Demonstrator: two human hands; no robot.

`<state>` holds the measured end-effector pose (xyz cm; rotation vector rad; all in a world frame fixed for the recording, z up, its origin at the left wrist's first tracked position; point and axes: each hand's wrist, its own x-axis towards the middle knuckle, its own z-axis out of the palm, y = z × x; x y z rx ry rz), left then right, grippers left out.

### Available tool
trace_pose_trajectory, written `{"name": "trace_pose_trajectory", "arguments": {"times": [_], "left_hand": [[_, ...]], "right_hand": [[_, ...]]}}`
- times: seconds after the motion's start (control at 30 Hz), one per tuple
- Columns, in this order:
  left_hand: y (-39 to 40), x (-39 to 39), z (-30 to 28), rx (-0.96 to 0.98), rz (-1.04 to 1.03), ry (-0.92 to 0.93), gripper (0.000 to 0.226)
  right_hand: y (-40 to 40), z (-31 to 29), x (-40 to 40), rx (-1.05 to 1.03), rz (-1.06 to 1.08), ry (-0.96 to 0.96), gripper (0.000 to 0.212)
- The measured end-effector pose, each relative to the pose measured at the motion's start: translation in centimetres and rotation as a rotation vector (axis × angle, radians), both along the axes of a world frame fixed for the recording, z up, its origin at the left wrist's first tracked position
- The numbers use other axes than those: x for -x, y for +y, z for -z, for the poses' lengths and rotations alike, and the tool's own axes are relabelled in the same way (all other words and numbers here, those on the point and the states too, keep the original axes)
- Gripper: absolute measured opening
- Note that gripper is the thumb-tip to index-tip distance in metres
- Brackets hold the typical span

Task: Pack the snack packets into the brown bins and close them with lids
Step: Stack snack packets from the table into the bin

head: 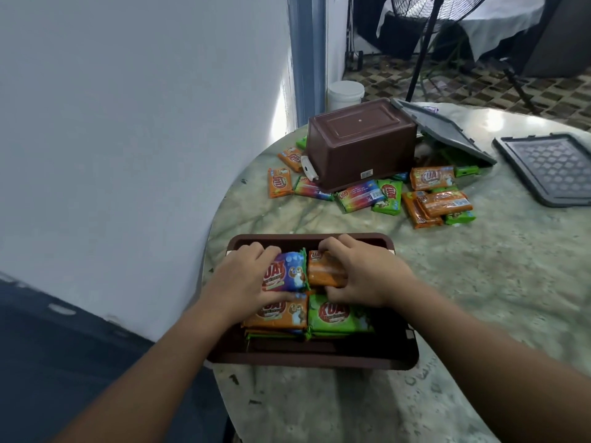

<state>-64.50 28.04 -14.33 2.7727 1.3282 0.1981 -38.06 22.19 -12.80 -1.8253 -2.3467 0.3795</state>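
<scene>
An open brown bin [311, 353] is sitting at the near edge of the round marbled worktop [479, 282], its near rim almost overhanging that edge. Inside it, flat snack packets are lying in stacks — an orange packet [281, 314] and a green packet [339, 316] are showing on top at the bin's near side. The left hand [243, 282], as a grip, is clasping a blue-purple packet [289, 271] at the bin's far left; the right hand [361, 276] is curling around an orange pack [324, 271] just beside it. Beyond the bin, a second brown bin [361, 142] is lying upside down among loose packets [428, 196] — orange, green and rainbow-striped. One grey lid [447, 129] is leaning against that overturned bin; another grey lid [550, 167] is lying flat, well to the right. Between the open bin and the loose packets, bare worktop is showing.
</scene>
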Motion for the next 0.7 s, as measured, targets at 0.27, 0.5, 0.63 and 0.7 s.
{"name": "trace_pose_trajectory", "arguments": {"times": [0.27, 0.5, 0.63, 0.7], "left_hand": [[0.33, 0.23, 0.16, -0.024, 0.063, 0.039, 0.089], [0.18, 0.26, 0.22, -0.047, 0.091, 0.016, 0.064], [0.06, 0.18, 0.20, -0.055, 0.096, 0.027, 0.061], [-0.01, 0.15, 0.19, -0.061, 0.103, 0.035, 0.061]], "right_hand": [[0.13, 0.42, -0.03, 0.003, -0.005, -0.024, 0.077], [0.01, 0.41, 0.04, -0.012, -0.019, -0.053, 0.076], [-0.06, 0.16, 0.12, -0.019, -0.018, -0.060, 0.075], [-0.12, 0.08, 0.15, -0.017, -0.015, -0.063, 0.075]]}}
